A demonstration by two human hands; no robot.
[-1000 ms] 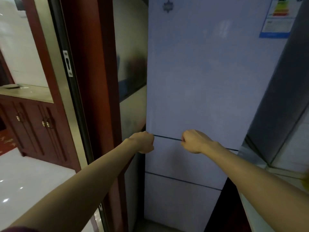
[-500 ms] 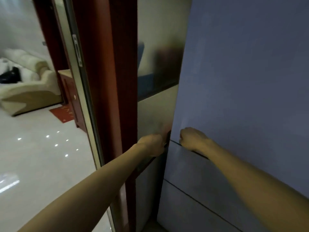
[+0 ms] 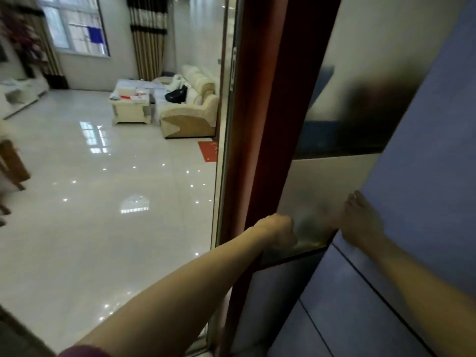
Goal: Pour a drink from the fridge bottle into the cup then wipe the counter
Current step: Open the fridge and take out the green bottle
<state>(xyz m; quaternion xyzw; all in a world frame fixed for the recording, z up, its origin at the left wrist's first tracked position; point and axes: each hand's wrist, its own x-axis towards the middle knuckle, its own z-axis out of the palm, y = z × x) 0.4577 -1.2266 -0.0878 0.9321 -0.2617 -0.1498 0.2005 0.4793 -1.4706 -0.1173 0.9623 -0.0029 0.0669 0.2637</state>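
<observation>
I'm at the first step, opening the fridge door (image 3: 425, 150) at frame right: right grip (image 3: 360, 222) curls round its left edge, left grip (image 3: 279, 231) is fisted beside it, on what I cannot tell, so next I should pull it wide for the unseen bottle.

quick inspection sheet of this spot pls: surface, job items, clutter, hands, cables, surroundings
surface: counter not in view
job's things: blue fridge door in view, open or closed cannot be told; bottle and cup nothing seen
clutter: black bag on the sofa, next to a coffee table, in the far room
grippers: right hand grips the fridge door's left edge; left hand curled at seam level beside it, its hold blurred
cables: nothing seen
surroundings: red-brown door frame, glossy tiled floor, window
</observation>
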